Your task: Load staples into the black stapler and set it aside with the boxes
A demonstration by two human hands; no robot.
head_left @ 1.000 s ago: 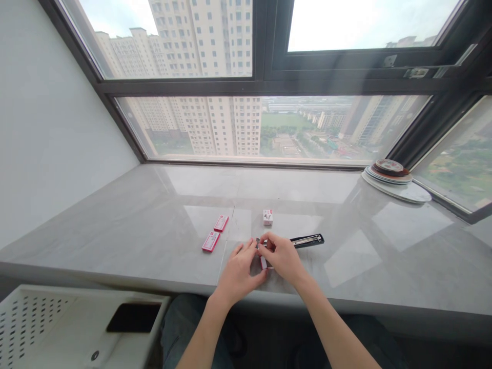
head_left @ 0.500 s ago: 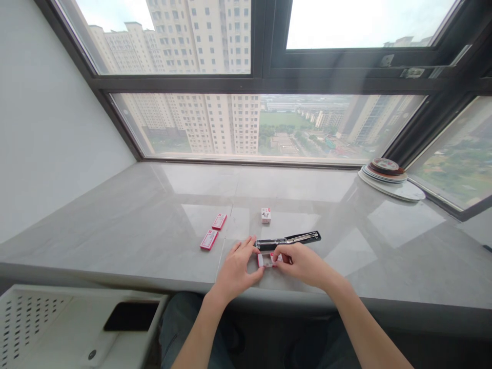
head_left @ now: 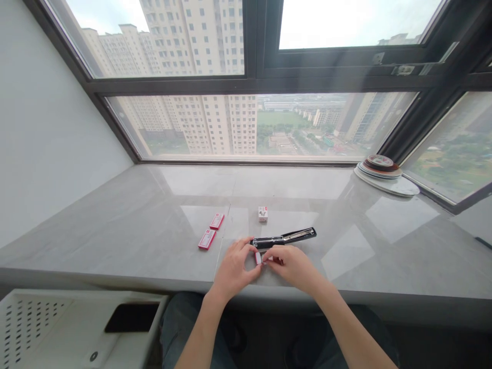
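My left hand (head_left: 237, 267) grips the left end of a small red and white staple box (head_left: 258, 258), thumb and fingers on either side of it. My right hand (head_left: 290, 265) is closed in a pinch at the box's right end, and its fingers hide much of that end. Just behind the hands lies a black stapler (head_left: 284, 239), swung open flat with its metal inside showing. The left fingertips are close to the stapler's left end; I cannot tell whether they touch it.
Two flat red and white boxes (head_left: 207, 239) lie to the left. A small white box (head_left: 263, 214) stands behind the stapler. A stack of plates (head_left: 384, 177) sits by the window at far right. A dark phone-like slab (head_left: 131, 318) rests on the white perforated unit (head_left: 46, 328) at lower left.
My right hand has moved left, closer to my left hand, and the gap in the staple box between them has narrowed. The whole view has shifted slightly.
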